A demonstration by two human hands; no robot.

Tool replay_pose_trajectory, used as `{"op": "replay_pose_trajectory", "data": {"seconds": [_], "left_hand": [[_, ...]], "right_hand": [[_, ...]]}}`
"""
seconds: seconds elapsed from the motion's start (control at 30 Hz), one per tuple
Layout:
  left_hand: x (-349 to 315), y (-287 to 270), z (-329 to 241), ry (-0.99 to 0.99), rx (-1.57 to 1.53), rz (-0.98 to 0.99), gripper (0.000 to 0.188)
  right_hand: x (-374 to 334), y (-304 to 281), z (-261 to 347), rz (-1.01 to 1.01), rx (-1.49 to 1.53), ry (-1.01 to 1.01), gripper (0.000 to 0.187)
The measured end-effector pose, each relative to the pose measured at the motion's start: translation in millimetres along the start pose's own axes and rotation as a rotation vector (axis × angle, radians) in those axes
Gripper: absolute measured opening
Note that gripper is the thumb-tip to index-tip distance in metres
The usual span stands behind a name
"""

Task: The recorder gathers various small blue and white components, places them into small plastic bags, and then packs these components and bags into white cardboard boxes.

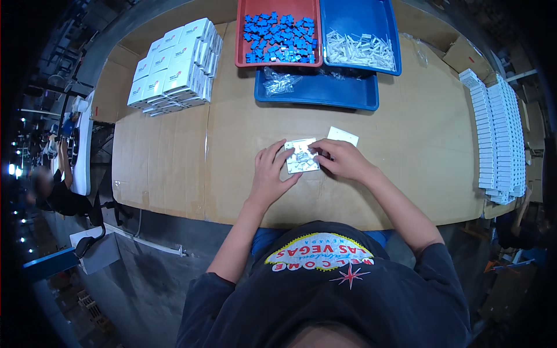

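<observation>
A white square plastic housing [303,166] lies on the cardboard-covered table before me, its inner side up with small pale and grey parts in it. My left hand [270,174] grips it along the left side, thumb by the near edge and fingers at the far left corner. At its right edge, my right hand [343,160] has its fingertips pinched together over the inside of the housing; what they hold, if anything, is too small to make out. Just beyond the right hand rests a flat white square plate [343,136], partly covered by that hand.
A red tray [239,35] of blue parts and a blue tray [397,46] of white slender pieces overlap another blue tray [316,100] holding clear plastic bags. White boxes [174,69] are stacked at left; white units [493,133] line the right edge. Other people work at both sides.
</observation>
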State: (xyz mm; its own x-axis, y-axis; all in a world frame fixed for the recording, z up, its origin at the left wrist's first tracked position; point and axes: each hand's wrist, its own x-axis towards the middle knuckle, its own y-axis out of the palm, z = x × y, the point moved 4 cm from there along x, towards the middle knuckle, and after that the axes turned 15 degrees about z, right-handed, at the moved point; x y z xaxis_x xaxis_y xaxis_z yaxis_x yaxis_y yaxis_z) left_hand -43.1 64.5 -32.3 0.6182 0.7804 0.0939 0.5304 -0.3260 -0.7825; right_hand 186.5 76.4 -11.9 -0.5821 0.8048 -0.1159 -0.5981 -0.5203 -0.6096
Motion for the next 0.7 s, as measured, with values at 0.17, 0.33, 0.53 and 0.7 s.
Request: {"op": "replay_pose_trajectory", "data": {"seconds": [0.17,0.33,0.53,0.7], "left_hand": [[-5,2,2,-0.084,0.001,-0.093,0.087],[-6,5,3,-0.107,0.026,-0.01,0.093],[-10,7,1,-0.095,0.031,0.025,0.096],[-7,2,1,-0.108,0.019,0.007,0.093]], "right_hand": [[-10,4,-7,-0.162,0.167,0.054,0.025],[6,-16,-12,-0.286,0.23,0.103,0.023],[68,-90,8,-0.398,0.041,0.099,0.023],[161,-151,-1,-0.477,-0.186,0.021,0.025]]}}
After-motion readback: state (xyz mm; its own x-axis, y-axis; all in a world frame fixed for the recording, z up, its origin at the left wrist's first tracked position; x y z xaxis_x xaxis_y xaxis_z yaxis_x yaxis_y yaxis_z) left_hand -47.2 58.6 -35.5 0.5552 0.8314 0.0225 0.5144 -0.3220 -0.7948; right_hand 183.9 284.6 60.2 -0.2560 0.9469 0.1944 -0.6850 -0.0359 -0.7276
